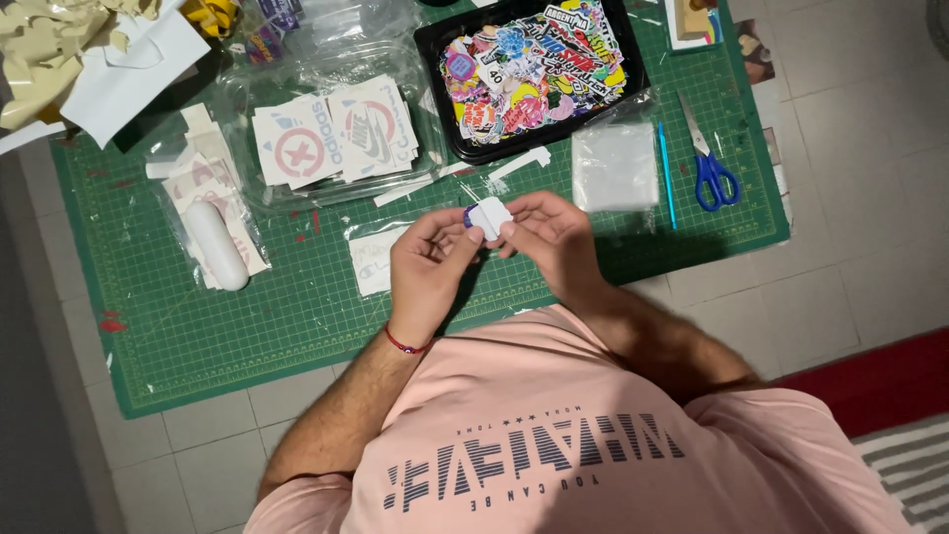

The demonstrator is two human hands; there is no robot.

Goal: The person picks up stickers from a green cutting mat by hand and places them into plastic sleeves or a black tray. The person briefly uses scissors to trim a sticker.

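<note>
A small white sticker [489, 215] with a bit of purple at its edge sits up in the air, between both hands, above the green cutting mat [297, 316]. The left hand [427, 265] pinches it from one side, and the right hand [550, 237] pinches it from the other. The fingers [473, 237] of both hands are closed tight on it.

The sticker is little and thin. If the fingers pull too hard, it could rip or bend. If the sticky side shows, it might curl and stick to itself or to a fingertip. If the pinch gets loose, it could drop onto the mat and get lost among the paper bits there.

Just past the hands lies a small clear bag [615, 166]. Beyond that is a black tray [435, 59] full of bright stickers, and beside it a clear tray [247, 89] with white ones. A white tube [216, 245] lies on the person's left. Blue scissors [710, 168] lie on the right, well away from the hands, so they are no worry just now.
</note>
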